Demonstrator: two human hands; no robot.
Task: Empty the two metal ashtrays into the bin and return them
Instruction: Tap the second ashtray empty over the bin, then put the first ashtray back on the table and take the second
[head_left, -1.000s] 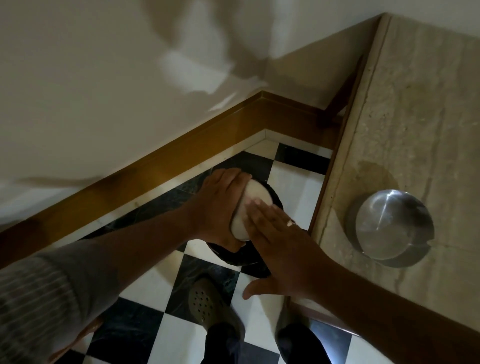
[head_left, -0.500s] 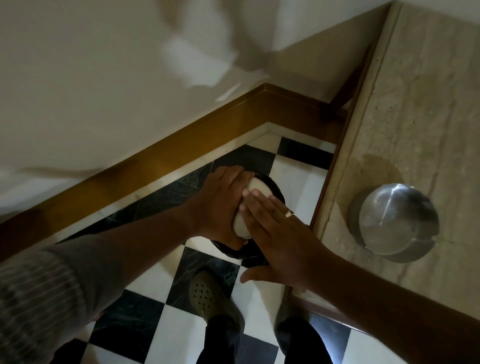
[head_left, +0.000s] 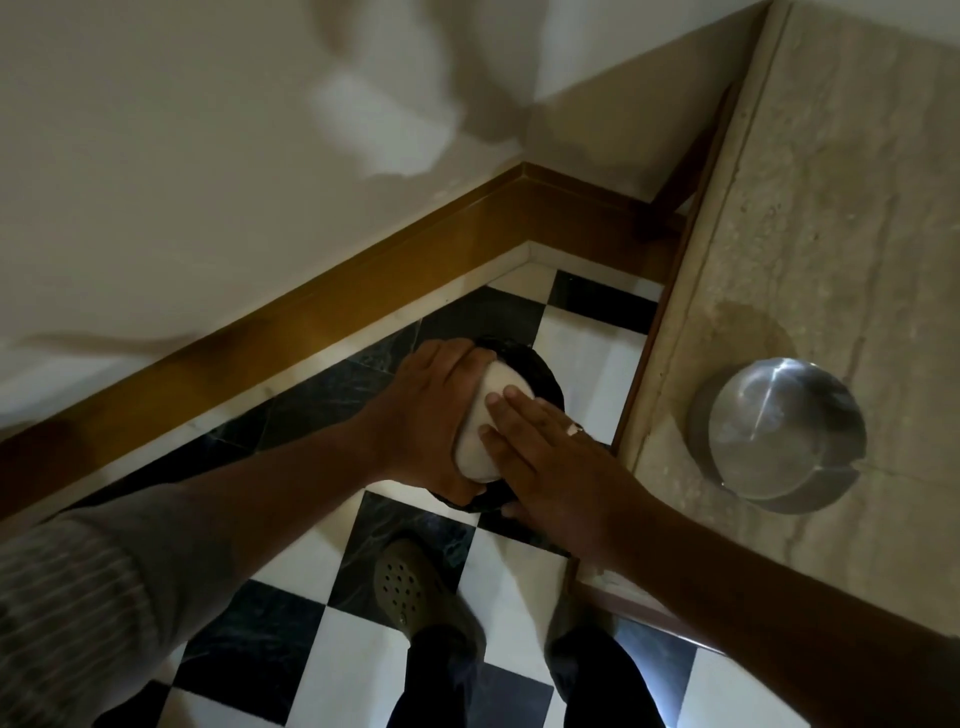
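The left hand (head_left: 431, 415) holds a round, pale-looking upturned metal ashtray (head_left: 488, 421) over the round black bin (head_left: 540, 374) that stands on the black-and-white chequered tile floor (head_left: 587, 358). Its fingers are curled around the far and left edge of this ashtray, gripping it, so that the flat underside faces up toward the camera and tilts slightly to the right. The right hand (head_left: 561, 467) lies flat against that underside, its fingers (head_left: 511, 410) stretched out straight and close together, holding nothing; a ring (head_left: 575, 429) shows on one of them. The bin is mostly hidden beneath the two hands, with only its dark rim visible at the top right and a strip at the bottom. What is inside it cannot be told.

The second shiny round steel ashtray (head_left: 779, 431) sits upright on the beige marble desk (head_left: 857, 234) at the right, well apart from the hands, near the desk's left edge; a notch in its rim shows at the lower right. A brown wooden skirting board (head_left: 311, 322) runs along the foot of the cream wall (head_left: 208, 156) behind the bin. An olive perforated clog (head_left: 402, 587) on the person's foot stands on the tiles just below the bin.
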